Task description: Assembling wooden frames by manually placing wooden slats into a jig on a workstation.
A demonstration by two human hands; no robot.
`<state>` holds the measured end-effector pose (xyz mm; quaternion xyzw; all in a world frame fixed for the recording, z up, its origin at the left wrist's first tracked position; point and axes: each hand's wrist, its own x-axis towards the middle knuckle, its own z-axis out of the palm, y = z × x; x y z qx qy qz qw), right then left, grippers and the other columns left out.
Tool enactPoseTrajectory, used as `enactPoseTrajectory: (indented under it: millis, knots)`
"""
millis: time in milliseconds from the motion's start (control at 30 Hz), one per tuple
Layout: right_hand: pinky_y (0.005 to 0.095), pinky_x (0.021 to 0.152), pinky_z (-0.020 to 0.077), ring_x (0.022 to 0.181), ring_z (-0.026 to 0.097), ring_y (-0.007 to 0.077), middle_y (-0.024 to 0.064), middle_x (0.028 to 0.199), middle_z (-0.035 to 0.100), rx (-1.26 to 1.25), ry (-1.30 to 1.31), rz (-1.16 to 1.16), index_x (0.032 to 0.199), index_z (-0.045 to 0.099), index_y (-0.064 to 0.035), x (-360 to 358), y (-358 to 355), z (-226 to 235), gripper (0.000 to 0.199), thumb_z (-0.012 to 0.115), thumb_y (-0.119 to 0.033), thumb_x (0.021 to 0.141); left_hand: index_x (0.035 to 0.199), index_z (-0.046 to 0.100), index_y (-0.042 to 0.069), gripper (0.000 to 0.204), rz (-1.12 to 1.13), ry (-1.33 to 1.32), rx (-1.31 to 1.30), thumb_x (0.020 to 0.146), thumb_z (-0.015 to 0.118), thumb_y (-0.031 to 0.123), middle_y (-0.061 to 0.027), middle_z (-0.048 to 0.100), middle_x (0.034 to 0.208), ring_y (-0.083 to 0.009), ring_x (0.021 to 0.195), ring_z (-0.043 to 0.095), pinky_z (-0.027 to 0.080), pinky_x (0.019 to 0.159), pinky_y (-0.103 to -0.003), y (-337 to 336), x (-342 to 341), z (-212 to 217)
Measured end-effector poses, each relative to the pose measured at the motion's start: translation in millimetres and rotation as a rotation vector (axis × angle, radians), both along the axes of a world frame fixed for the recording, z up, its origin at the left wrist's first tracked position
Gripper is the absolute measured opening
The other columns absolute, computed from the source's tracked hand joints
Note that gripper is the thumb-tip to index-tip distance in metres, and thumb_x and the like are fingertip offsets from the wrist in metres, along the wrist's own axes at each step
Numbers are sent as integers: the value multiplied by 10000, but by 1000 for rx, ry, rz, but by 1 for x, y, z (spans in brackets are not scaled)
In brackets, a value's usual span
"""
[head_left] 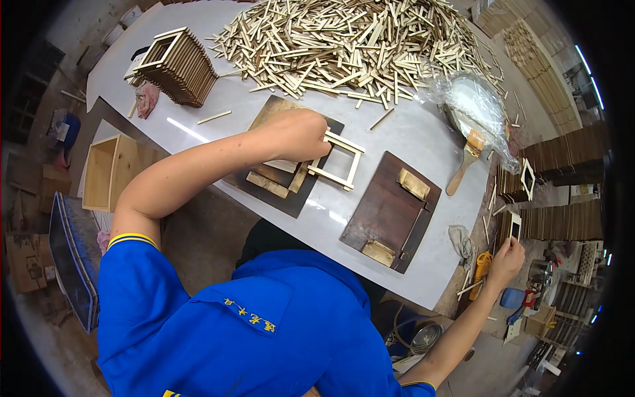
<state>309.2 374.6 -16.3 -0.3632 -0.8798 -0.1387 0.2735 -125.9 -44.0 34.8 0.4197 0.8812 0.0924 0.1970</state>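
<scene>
My left hand (299, 134) is closed around one side of a small square wooden frame (356, 165), made of thin pale strips. It hangs over the right edge of a dark board with wooden blocks (291, 206), partly hidden under my forearm. Stretched far out to the right, my right hand (508, 260) pinches a small pale wooden frame (515, 225) by its lower end, beside tall stacks of brown wooden pieces (562, 221). A second dark board (390, 212) with two wooden blocks lies on the table between my hands.
A large heap of thin wooden strips (357, 46) covers the table's far side. A stack of square frames (178, 69) leans at the far left. A brush (464, 162) rests by a plastic-covered bowl (473, 99). An open wooden box (109, 173) stands left of the table.
</scene>
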Motion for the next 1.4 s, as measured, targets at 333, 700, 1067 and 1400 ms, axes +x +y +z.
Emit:
enactPoseTrajectory:
  millis: [333,700,1067,1400]
  knots:
    - [423,909,532,986,668,305,120,1104,721,99,12,160,1122,724,-24,-53,-95,43,153,684,-79,985,725,678,52,262,22,55,17,884,649,258,-101,688,705,-308,647,620,526,664,-416,-10,-6,15]
    - [433,920,494,950,602,318,131,1040,623,-255,-110,554,1177,696,-38,-124,-239,31,330,775,-56,858,739,681,51,256,117,95,92,888,667,258,-81,674,688,-288,644,619,519,648,-399,-36,-16,35]
    - [411,905,506,958,610,318,132,1087,641,-475,-63,654,1244,693,-32,-157,-279,19,410,797,-112,856,756,700,31,284,236,187,239,891,644,275,-120,707,741,-326,675,653,539,673,-442,-87,-41,89]
    - [397,908,509,1000,620,312,119,1178,665,-429,-115,860,1216,711,-37,-162,-271,10,357,762,-64,864,759,689,27,252,396,476,419,891,677,241,-68,663,682,-213,579,553,488,595,-350,-188,-107,177]
